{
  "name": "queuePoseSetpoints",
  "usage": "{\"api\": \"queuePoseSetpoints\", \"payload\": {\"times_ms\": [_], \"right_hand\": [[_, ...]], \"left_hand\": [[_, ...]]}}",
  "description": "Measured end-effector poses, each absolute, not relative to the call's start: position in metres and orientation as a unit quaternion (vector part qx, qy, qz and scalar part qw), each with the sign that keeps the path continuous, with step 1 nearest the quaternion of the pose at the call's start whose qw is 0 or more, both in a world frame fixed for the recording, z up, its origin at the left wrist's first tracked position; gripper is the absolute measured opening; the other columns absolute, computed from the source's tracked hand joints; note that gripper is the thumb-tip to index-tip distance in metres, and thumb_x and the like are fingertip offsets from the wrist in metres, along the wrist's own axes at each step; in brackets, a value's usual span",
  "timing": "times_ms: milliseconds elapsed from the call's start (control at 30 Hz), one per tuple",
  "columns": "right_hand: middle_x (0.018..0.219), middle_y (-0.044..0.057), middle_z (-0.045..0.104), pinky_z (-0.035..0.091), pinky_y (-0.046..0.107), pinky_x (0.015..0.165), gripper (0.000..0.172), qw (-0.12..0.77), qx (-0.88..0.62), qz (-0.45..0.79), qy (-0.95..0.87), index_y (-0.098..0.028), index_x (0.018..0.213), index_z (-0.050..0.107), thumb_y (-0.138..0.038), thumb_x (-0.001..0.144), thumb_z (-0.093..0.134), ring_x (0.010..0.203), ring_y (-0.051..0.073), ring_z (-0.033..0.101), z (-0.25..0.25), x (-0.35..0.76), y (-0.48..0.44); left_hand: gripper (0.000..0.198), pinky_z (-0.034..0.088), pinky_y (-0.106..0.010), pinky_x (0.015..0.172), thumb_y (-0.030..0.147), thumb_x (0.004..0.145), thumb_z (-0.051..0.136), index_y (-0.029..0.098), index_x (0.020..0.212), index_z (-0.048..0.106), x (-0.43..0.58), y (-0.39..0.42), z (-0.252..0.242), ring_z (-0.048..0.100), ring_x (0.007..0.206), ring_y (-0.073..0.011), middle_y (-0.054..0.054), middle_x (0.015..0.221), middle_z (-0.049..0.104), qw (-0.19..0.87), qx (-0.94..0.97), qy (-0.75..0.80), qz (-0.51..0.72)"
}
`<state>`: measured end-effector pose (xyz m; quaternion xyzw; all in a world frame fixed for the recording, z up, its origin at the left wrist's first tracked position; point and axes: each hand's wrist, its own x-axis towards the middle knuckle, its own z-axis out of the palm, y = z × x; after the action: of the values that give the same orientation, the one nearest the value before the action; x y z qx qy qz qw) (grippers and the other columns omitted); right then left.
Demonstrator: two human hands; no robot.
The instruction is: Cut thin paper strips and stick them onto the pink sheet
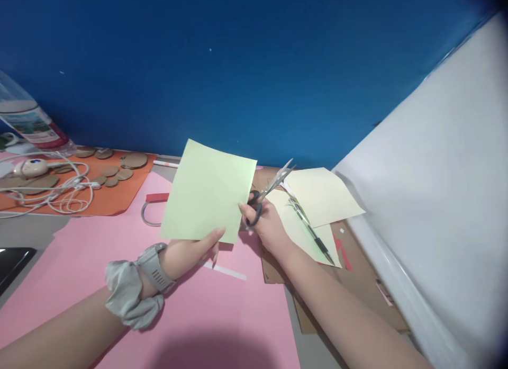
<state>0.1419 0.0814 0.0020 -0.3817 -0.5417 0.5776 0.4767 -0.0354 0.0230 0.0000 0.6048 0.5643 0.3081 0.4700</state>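
A light green sheet of paper [208, 194] is raised above the table. My left hand [194, 252] grips its lower edge, thumb on the front and fingers behind. In my right hand [268, 223] is a pair of scissors [278, 181] with black handles. Their blades point up and to the right, slightly parted and away from the sheet. My right thumb lies at the sheet's right edge. Below the sheet, a large pink paper [190, 316] covers the table, with a thin white strip [226, 271] on it.
Cream sheets [323, 197] and a pen [313, 231] lie on brown cardboard [357, 273] at right, beside a white wall. A tape ring [150, 221] sits left of the green sheet. Orange paper [119, 199] holds cardboard discs [134, 160] and white cables [65, 194]; a bottle [35, 123] stands behind.
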Motion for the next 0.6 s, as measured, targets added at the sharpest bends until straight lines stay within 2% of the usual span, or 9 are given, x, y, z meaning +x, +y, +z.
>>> {"api": "queuePoseSetpoints", "payload": {"times_ms": [67,200,267,367,500,600], "right_hand": [[0.059,-0.006,0.053,0.041,0.021,0.048,0.026,0.488,-0.386,0.581,-0.525,-0.020,0.082,0.054,-0.041,0.077,0.067,0.049,0.009,0.048,0.000,0.142,0.083],[0.078,0.000,0.061,0.045,0.023,0.047,0.038,0.456,-0.377,0.626,-0.508,-0.020,0.093,0.054,-0.057,0.083,0.053,0.052,0.010,0.053,-0.007,0.141,0.084],[0.086,0.004,0.061,0.048,0.025,0.050,0.044,0.404,-0.367,0.646,-0.534,-0.020,0.102,0.054,-0.060,0.084,0.048,0.057,0.012,0.056,-0.009,0.139,0.079],[0.090,0.006,0.061,0.049,0.027,0.059,0.043,0.357,-0.365,0.607,-0.609,-0.020,0.111,0.053,-0.053,0.084,0.055,0.067,0.014,0.058,-0.007,0.135,0.067],[0.081,0.003,0.060,0.044,0.025,0.058,0.040,0.306,-0.361,0.578,-0.665,-0.019,0.108,0.056,-0.052,0.085,0.053,0.062,0.012,0.052,0.003,0.132,0.055],[0.072,0.001,0.057,0.040,0.023,0.056,0.042,0.221,-0.356,0.601,-0.680,-0.016,0.097,0.058,-0.056,0.088,0.046,0.058,0.010,0.047,0.013,0.133,0.054]], "left_hand": [[0.056,0.044,-0.024,0.063,0.050,0.089,0.040,0.022,0.042,0.054,-0.036,0.024,-0.002,0.049,0.045,-0.0117,0.003,0.041,0.048,0.505,0.614,0.544,0.269],[0.056,0.041,-0.025,0.048,0.056,0.086,0.041,0.020,0.044,0.055,-0.032,0.029,-0.003,0.048,0.040,-0.0119,0.002,0.040,0.044,0.563,0.506,0.547,0.357],[0.054,0.039,-0.025,0.044,0.059,0.084,0.042,0.021,0.047,0.051,-0.031,0.029,0.000,0.047,0.037,-0.0116,0.004,0.040,0.042,0.551,0.457,0.570,0.404],[0.056,0.039,-0.024,0.045,0.060,0.086,0.037,0.022,0.045,0.040,-0.032,0.026,0.007,0.040,0.036,-0.0102,0.005,0.038,0.033,0.483,0.442,0.598,0.461],[0.054,0.042,-0.022,0.052,0.056,0.090,0.031,0.022,0.050,0.042,-0.036,0.021,0.010,0.040,0.042,-0.0100,0.005,0.044,0.033,0.395,0.477,0.611,0.494],[0.053,0.040,-0.023,0.048,0.058,0.091,0.026,0.022,0.054,0.042,-0.037,0.020,0.008,0.038,0.042,-0.0104,0.005,0.048,0.030,0.410,0.475,0.607,0.488]]}}
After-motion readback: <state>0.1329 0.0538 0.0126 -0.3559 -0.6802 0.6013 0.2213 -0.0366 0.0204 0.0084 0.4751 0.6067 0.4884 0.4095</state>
